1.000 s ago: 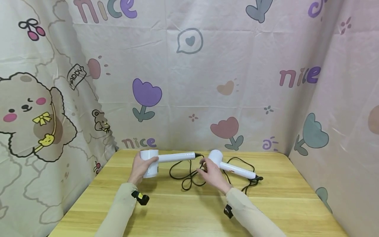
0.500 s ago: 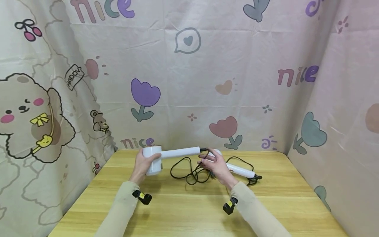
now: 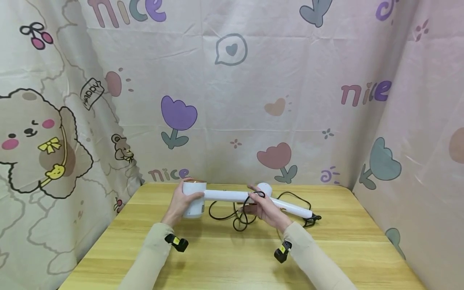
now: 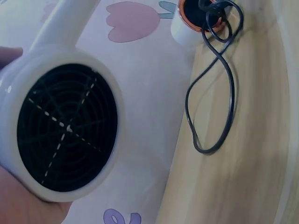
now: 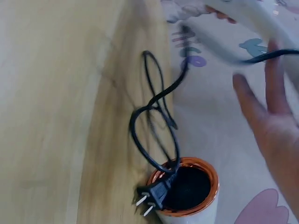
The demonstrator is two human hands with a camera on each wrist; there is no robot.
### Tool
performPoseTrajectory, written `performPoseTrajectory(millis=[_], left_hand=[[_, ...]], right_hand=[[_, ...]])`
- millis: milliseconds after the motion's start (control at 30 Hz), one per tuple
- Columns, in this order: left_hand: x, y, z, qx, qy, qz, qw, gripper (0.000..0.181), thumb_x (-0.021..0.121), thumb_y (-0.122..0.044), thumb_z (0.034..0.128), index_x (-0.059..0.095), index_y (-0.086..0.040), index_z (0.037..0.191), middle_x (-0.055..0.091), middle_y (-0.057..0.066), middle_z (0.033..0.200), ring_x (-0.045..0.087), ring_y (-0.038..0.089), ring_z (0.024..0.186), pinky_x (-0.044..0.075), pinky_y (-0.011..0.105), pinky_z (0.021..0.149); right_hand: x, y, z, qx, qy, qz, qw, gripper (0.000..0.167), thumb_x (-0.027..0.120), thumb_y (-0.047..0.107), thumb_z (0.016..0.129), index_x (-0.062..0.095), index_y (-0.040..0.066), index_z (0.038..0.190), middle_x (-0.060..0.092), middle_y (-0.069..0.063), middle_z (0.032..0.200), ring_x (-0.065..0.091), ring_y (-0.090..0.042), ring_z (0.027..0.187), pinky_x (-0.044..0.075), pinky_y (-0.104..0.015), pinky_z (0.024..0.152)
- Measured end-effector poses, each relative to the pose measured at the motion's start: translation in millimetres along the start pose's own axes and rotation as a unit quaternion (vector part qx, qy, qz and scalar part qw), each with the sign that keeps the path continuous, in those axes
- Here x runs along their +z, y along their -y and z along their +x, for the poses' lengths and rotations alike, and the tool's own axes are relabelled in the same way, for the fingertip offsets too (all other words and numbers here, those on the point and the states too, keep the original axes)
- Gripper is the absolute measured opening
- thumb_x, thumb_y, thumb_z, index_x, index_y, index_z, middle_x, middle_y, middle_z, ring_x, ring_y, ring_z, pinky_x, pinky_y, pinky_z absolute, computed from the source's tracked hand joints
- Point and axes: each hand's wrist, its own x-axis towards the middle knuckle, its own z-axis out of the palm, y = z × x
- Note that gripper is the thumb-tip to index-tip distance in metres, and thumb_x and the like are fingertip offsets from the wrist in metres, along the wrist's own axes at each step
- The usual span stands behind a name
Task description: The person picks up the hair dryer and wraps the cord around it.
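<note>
My left hand (image 3: 179, 203) grips the barrel of a white hair dryer (image 3: 194, 205), raised over the table with its handle pointing right. In the left wrist view the dryer's dark round grille (image 4: 67, 128) faces the camera. Close to the handle's end is my right hand (image 3: 268, 209). Its thumb and a finger are extended and apart in the right wrist view, beside the handle. A black cord (image 3: 240, 219) loops down there, with its two-pin plug (image 5: 154, 193) hanging in front of a second white hair dryer (image 3: 294, 209). My right hand partly covers that second dryer in the head view.
The second dryer lies on the wooden table (image 3: 224, 257), its copper-coloured rim (image 5: 212, 179) visible, its own cord (image 3: 311, 220) at the handle's end. A patterned curtain (image 3: 217, 100) rises behind the table and at both sides.
The held dryer has shifted right, and its handle has come down level beside my right hand. My right hand went from the cord area near the second dryer to the held dryer's handle end.
</note>
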Motion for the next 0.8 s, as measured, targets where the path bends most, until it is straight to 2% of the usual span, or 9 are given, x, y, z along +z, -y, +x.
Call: performPoseTrajectory(millis=[100, 233, 333, 400, 533, 600, 667, 733, 800], left_hand=[[-0.9, -1.8, -1.4, 0.003, 0.015, 0.002, 0.9999, 0.075, 0.078, -0.021, 0.0804, 0.037, -0.017, 0.142, 0.048, 0.019, 0.128, 0.057, 0.031, 0.105, 0.057, 0.039, 0.079], [-4.5, -3.1, -2.5, 0.005, 0.025, 0.001, 0.9997, 0.073, 0.078, -0.020, 0.0804, 0.038, -0.017, 0.142, 0.049, 0.020, 0.128, 0.057, 0.030, 0.104, 0.058, 0.038, 0.077], [-8.1, -3.2, -2.4, 0.003, 0.029, 0.007, 0.9995, 0.072, 0.079, -0.019, 0.0803, 0.039, -0.018, 0.140, 0.049, 0.020, 0.128, 0.057, 0.030, 0.103, 0.058, 0.038, 0.075], [-9.8, -3.2, -2.1, 0.005, 0.033, 0.012, 0.9994, 0.072, 0.078, -0.018, 0.0804, 0.039, -0.017, 0.141, 0.048, 0.020, 0.128, 0.058, 0.030, 0.102, 0.058, 0.038, 0.075], [-11.9, -2.5, -1.7, 0.009, 0.039, 0.027, 0.9988, 0.072, 0.078, -0.017, 0.0797, 0.039, -0.015, 0.140, 0.049, 0.020, 0.129, 0.058, 0.031, 0.102, 0.057, 0.037, 0.076], [-12.2, -1.7, -1.4, 0.007, 0.042, 0.029, 0.9987, 0.072, 0.079, -0.016, 0.0786, 0.041, -0.014, 0.140, 0.050, 0.020, 0.128, 0.059, 0.031, 0.101, 0.058, 0.038, 0.075], [-12.3, -0.7, -0.9, 0.002, 0.050, 0.032, 0.9982, 0.072, 0.079, -0.016, 0.0783, 0.041, -0.014, 0.139, 0.050, 0.021, 0.128, 0.059, 0.031, 0.100, 0.058, 0.038, 0.074], [-12.0, 0.5, -0.2, -0.001, 0.057, 0.035, 0.9977, 0.072, 0.079, -0.015, 0.0776, 0.041, -0.013, 0.139, 0.050, 0.022, 0.128, 0.060, 0.032, 0.099, 0.059, 0.039, 0.073], [-11.8, 1.7, 0.7, -0.004, 0.065, 0.042, 0.9970, 0.074, 0.079, -0.015, 0.0776, 0.040, -0.012, 0.140, 0.050, 0.023, 0.129, 0.060, 0.033, 0.099, 0.060, 0.039, 0.072]], right_hand=[[-0.6, 0.5, -2.7, 0.049, 0.055, -0.021, 0.9970, 0.048, 0.028, 0.046, 0.106, 0.039, 0.006, 0.130, 0.066, -0.003, 0.086, 0.065, -0.014, 0.073, 0.056, -0.039, 0.087], [-1.6, 5.0, -5.4, 0.103, 0.063, -0.088, 0.9888, 0.049, 0.025, 0.055, 0.103, 0.045, 0.010, 0.103, 0.049, 0.001, 0.072, 0.042, -0.011, 0.064, 0.050, -0.031, 0.069], [-3.9, 9.5, -5.8, 0.131, 0.046, -0.108, 0.9845, 0.040, 0.036, 0.050, 0.103, 0.047, 0.011, 0.105, 0.048, 0.001, 0.075, 0.041, -0.012, 0.067, 0.045, -0.027, 0.063], [-6.3, 13.4, -5.0, 0.138, 0.036, -0.120, 0.9824, 0.037, 0.045, 0.044, 0.101, 0.050, 0.010, 0.113, 0.051, 0.001, 0.081, 0.041, -0.011, 0.068, 0.043, -0.024, 0.061], [-11.7, 21.5, -2.8, 0.128, 0.030, -0.186, 0.9738, 0.047, 0.059, 0.035, 0.097, 0.050, 0.010, 0.136, 0.055, -0.003, 0.093, 0.038, -0.012, 0.065, 0.036, -0.023, 0.056], [-13.7, 26.0, -2.1, 0.115, 0.034, -0.250, 0.9609, 0.053, 0.064, 0.034, 0.094, 0.050, 0.014, 0.140, 0.059, -0.006, 0.101, 0.044, -0.012, 0.070, 0.037, -0.024, 0.059], [-14.8, 30.2, -1.5, 0.100, 0.038, -0.317, 0.9426, 0.055, 0.069, 0.033, 0.091, 0.051, 0.017, 0.140, 0.062, -0.008, 0.108, 0.053, -0.013, 0.081, 0.043, -0.025, 0.067], [-13.8, 33.8, -0.9, 0.081, 0.044, -0.384, 0.9187, 0.059, 0.073, 0.033, 0.088, 0.051, 0.018, 0.141, 0.065, -0.008, 0.114, 0.059, -0.014, 0.095, 0.049, -0.028, 0.076], [-10.5, 37.4, -0.5, 0.059, 0.051, -0.438, 0.8956, 0.065, 0.076, 0.031, 0.085, 0.050, 0.016, 0.142, 0.067, -0.008, 0.113, 0.062, -0.015, 0.101, 0.053, -0.032, 0.083]])
